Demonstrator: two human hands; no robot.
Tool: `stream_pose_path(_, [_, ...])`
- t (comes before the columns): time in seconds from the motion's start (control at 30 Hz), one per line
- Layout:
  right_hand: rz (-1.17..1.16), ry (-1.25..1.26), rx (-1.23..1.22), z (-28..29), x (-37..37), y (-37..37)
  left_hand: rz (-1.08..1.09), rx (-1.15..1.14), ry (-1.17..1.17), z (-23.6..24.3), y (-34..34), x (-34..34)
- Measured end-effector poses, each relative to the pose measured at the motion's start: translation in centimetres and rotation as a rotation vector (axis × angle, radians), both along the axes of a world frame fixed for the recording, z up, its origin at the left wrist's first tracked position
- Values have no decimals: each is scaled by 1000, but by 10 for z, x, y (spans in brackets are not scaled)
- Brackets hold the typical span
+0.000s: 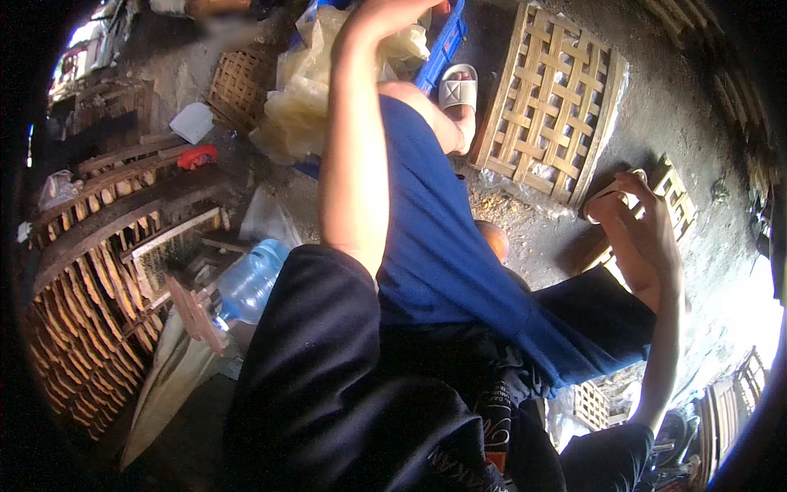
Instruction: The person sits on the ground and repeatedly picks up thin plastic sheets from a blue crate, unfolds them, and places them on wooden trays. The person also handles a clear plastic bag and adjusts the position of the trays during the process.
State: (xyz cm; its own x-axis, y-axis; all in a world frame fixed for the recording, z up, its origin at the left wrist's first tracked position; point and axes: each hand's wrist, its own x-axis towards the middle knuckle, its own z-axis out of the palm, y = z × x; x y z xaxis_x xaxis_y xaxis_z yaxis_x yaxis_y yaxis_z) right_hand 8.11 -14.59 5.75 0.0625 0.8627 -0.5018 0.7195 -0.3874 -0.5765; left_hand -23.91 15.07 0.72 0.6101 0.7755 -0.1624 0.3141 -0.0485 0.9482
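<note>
1. Looking down through the head camera, I have the black sleeve [311, 320] and the dark blue shorts [443, 238] closest to me, with the left forearm [354, 164] crossing upward over the scene.
2. On my right, the right hand [648, 234] hangs beyond the shorts with its fingers [647, 193] bent; I cannot tell whether they close on anything. Just beside it lies a small woven panel [677, 201], partly hidden.
3. A round orange-brown object [494, 240] sits beside the shorts, near yellowish crumbs [492, 202] scattered on the floor.
4. To my left, a clear bluish bottle [252, 279] lies tilted near rows of wooden slats [94, 320].
5. Farther out, a large woven panel [551, 107] lies right of the foot in a pale sandal [457, 92].
6. At the top edge, the left hand [406, 10] is cut off, so I cannot tell how its fingers stand. Yellowish plastic sheeting [305, 90] and a blue crate [448, 45] are near it.
7. Beyond the sheeting's left side rests another woven piece [240, 86].
</note>
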Motion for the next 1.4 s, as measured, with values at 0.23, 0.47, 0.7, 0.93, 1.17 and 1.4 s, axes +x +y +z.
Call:
stream_pose_path(0.23, [-241, -464, -36, -7, 26, -51, 303, 19, 564, -96, -22, -76])
stream_pose_path(0.47, [-285, -173, 85, -6, 17, -53, 317, 192, 1271, -189, -104, -120])
stream_pose_path(0.7, [-236, -149, -40, -10, 11, -51, 429, 297, 1432, -201, -115, -120])
stream_pose_path(0.93, [-114, -107, 56, -75, 46, -33, 503, 525, 1400, -187, -93, -220])
stream_pose_path(1.17, [-35, -223, 63, -97, 58, -35, 852, 526, 243, -100, -62, -245])
stream_pose_path(1.4, [-38, -186, 83, -89, 65, -39, 606, 443, -172, 91, -58, -160])
